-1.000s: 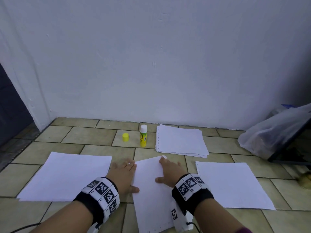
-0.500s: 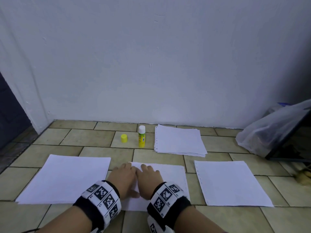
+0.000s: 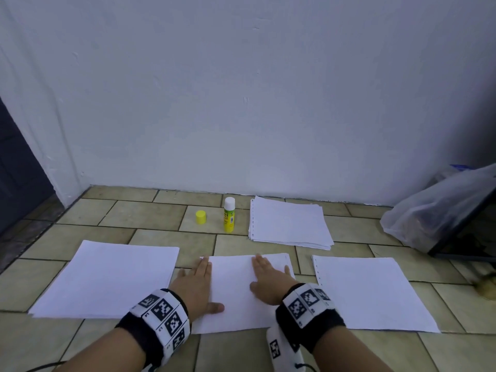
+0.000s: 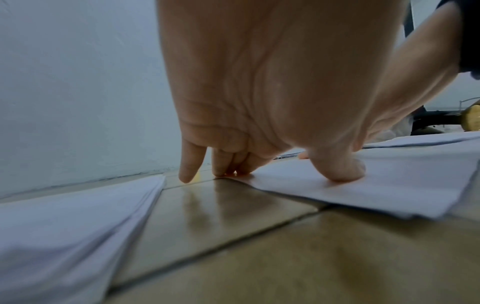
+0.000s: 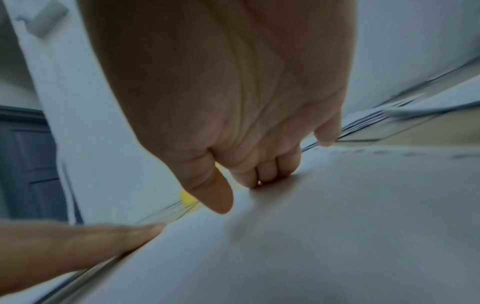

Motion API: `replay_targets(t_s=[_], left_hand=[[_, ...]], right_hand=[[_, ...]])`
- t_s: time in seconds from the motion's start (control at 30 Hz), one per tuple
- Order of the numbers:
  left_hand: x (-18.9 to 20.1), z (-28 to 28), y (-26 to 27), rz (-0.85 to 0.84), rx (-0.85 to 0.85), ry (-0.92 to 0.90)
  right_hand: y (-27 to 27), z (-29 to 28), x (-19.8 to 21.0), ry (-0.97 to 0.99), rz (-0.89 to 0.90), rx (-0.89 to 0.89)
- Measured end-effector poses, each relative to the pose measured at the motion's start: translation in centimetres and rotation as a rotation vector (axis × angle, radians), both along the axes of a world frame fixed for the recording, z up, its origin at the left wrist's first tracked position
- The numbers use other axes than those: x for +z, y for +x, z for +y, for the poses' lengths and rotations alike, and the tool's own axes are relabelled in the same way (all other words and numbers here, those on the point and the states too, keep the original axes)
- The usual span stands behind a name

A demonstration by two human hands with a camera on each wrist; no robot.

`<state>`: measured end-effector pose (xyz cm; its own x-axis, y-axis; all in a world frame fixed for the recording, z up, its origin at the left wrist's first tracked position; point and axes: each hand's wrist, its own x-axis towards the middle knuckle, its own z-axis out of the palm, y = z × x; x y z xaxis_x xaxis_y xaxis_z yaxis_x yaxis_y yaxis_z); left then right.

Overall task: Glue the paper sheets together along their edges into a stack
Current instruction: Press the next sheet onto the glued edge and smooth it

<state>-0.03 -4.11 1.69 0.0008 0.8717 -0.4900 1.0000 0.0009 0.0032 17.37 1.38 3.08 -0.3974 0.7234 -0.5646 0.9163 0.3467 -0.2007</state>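
Middle sheet [image 3: 241,291] lies on the floor [image 3: 161,218], lower centre of frame; left hand [image 3: 194,287] flat on its left edge, right hand [image 3: 268,281] flat on top, both grips open, holding nothing, likely pressing a glued seam; side sheets [image 3: 107,277] flank it; glue stick [image 3: 229,215], cap [image 3: 200,217], paper pile [image 3: 290,224] above; nothing blocks.

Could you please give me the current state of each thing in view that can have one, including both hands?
Glue stick: upright on the floor, uncapped.
Yellow cap: off, standing left of the glue stick.
Middle sheet: flat on the floor, under both hands.
Left sheet: flat, untouched.
Right sheet: flat, untouched.
Paper pile: stacked near the wall.
Left hand: flat, pressing the middle sheet's left edge.
Right hand: flat, pressing the middle sheet.
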Motion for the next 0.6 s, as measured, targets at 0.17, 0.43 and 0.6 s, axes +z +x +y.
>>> replay_targets(t_s=[0.17, 0.43, 0.6], left_hand=[[0.1, -0.1, 0.0, -0.007, -0.019, -0.013], [2.0, -0.2, 1.3, 0.080, -0.079, 0.201], [1.7, -0.8, 2.4, -0.122, -0.233, 0.176]], right_hand=[[2.3, 0.7, 0.1, -0.008, -0.057, -0.046], [0.6, 0.2, 0.0, 0.188, 0.025, 0.013], [-1.0, -0.5, 0.4, 0.355, -0.184, 0.032]])
